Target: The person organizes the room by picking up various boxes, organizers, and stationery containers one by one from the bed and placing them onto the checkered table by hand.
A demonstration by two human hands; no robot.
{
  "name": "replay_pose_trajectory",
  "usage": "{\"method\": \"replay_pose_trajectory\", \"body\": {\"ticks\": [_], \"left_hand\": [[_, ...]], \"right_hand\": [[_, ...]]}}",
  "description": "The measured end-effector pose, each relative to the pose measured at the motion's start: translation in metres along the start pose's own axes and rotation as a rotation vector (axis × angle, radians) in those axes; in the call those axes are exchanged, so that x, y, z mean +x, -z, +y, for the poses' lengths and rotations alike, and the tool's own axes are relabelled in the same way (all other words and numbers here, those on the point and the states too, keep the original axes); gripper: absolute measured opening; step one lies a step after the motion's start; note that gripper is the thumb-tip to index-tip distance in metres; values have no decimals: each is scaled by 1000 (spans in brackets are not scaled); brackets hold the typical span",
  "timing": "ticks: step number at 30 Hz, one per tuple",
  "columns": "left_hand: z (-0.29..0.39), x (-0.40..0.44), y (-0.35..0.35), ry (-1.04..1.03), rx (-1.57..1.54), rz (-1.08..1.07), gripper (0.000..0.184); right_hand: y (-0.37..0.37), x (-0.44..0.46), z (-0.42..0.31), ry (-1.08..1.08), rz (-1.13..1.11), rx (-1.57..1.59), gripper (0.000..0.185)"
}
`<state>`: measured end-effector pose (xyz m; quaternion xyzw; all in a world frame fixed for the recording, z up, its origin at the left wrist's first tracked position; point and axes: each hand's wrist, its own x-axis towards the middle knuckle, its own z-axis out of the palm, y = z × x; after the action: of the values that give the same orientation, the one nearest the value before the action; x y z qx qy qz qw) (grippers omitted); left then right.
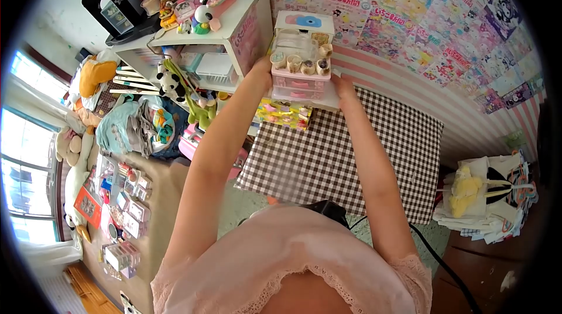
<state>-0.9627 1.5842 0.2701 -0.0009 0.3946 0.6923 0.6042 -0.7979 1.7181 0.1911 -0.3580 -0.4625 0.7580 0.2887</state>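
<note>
Both my arms reach forward to a small pink drawer unit [298, 86] with clear drawer fronts, which sits on a white board [335, 102]. Several small round cups [294, 63] and clear plastic containers [293, 42] are on top of the unit. Behind them stands a white box [319, 20] with a blue and orange picture. My right hand [344, 88] grips the board's right side, thumb up. On the left side, my left hand [263, 69] is closed against the load, its fingers mostly hidden. A yellow patterned box [284, 113] shows just below the board.
A black-and-white checked cloth [310, 162] covers the table in front of me. A white shelf [249, 36] with toys stands close by my left arm. Hanging clothes [497, 197] are at right. A beige surface [155, 220] with small items lies at left.
</note>
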Motion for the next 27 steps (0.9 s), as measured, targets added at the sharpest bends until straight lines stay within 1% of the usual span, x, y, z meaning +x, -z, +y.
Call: {"method": "replay_pose_trajectory", "body": {"ticks": [4, 6, 7, 9, 10, 12, 19, 21, 25, 27], "left_hand": [[0, 7, 2, -22, -24, -37, 29], [2, 9, 5, 0, -10, 0, 30], [1, 10, 7, -3, -10, 1, 30], [0, 12, 8, -100, 3, 55, 32], [-1, 10, 8, -100, 4, 55, 32], [-4, 7, 8, -175, 57, 64, 33], [-6, 12, 8, -219, 47, 86, 36], [-4, 16, 9, -216, 67, 84, 37], [7, 26, 9, -232, 81, 108, 39], [10, 26, 7, -254, 62, 129, 40]], "right_hand": [[1, 8, 1, 48, -24, 15, 37], [3, 12, 1, -51, 8, 49, 35], [4, 17, 3, -51, 5, 49, 35], [4, 23, 1, -67, -61, 25, 48], [2, 23, 0, -67, -61, 26, 48], [-2, 22, -1, -61, 56, 33, 31], [-7, 21, -7, -86, 75, 59, 33], [-4, 27, -6, -139, 22, 85, 32], [-6, 47, -4, -123, 0, 63, 31], [-9, 51, -6, -76, 22, 95, 30]]}}
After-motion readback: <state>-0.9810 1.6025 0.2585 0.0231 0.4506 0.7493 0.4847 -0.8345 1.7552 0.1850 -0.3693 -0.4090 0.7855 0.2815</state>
